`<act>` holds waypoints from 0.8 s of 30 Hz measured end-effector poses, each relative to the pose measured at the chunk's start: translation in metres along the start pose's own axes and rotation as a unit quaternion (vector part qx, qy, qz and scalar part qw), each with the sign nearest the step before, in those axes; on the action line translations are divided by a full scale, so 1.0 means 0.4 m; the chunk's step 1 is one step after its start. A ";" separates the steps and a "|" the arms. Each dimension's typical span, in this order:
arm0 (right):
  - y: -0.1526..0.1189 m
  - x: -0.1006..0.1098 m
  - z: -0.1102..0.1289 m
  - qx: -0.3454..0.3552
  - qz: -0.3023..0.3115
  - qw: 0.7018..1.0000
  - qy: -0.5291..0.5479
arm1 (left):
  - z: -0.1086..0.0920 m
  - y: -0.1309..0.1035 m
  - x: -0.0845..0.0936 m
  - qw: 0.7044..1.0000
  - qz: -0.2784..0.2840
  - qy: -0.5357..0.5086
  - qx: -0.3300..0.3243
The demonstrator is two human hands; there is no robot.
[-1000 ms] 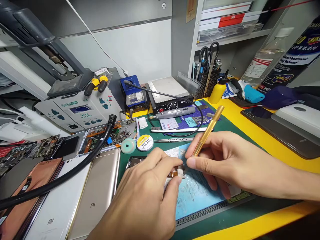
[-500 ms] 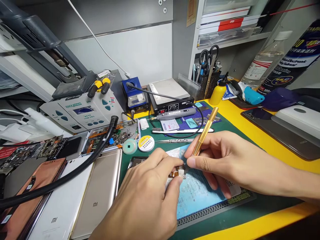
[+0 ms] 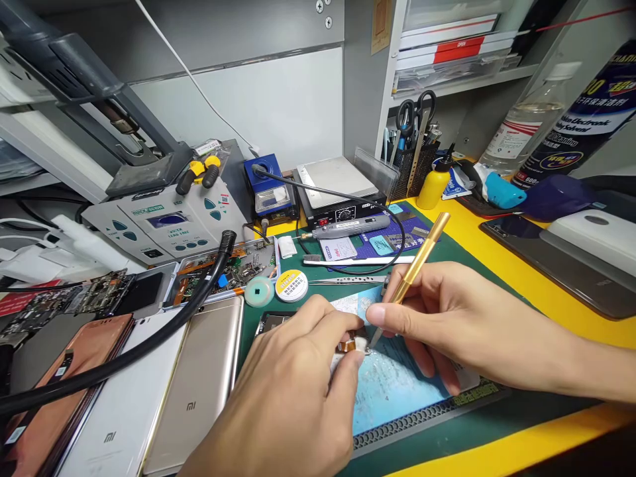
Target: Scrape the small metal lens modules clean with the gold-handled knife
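Note:
My right hand [image 3: 442,318] grips a gold-handled craft knife [image 3: 420,258] like a pen, its pointed blade angled down and left. The blade tip is at the edge of a small phone part with a copper-coloured flex cable [image 3: 348,346] and a whitish piece. My left hand [image 3: 298,371] pinches that part between thumb and forefinger and hides much of it. Both hands are above a worn light-blue work pad [image 3: 397,384] on a green cutting mat [image 3: 457,430]. Partly behind my left hand is a dark-framed item [image 3: 271,321].
Several phones, including a gold one [image 3: 199,384], lie at the left under a black hose [image 3: 149,358]. Tweezers [image 3: 348,280], a toothbrush [image 3: 358,260] and a round tin [image 3: 291,285] are behind the hands. A yellow bottle [image 3: 434,185] stands at the back right.
The knife handle has tilted further right, and more of its blade shows beside the small part. My left hand keeps its hold nearly unmoved.

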State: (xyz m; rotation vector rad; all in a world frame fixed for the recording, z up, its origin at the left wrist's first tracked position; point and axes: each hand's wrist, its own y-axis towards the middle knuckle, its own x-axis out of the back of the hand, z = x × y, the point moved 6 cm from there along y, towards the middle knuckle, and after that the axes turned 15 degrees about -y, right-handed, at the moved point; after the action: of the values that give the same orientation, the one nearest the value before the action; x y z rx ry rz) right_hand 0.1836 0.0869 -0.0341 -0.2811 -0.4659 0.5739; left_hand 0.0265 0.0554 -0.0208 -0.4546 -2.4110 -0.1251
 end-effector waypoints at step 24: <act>0.001 -0.003 0.012 -0.046 -0.014 0.996 -0.077 | -0.009 0.001 0.003 1.000 0.003 -0.009 0.000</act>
State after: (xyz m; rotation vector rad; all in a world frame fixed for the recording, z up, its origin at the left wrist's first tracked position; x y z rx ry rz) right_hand 0.1801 0.0871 -0.0304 -0.3197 -0.6449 0.5495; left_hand 0.0281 0.0555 -0.0172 -0.4658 -2.4271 -0.1178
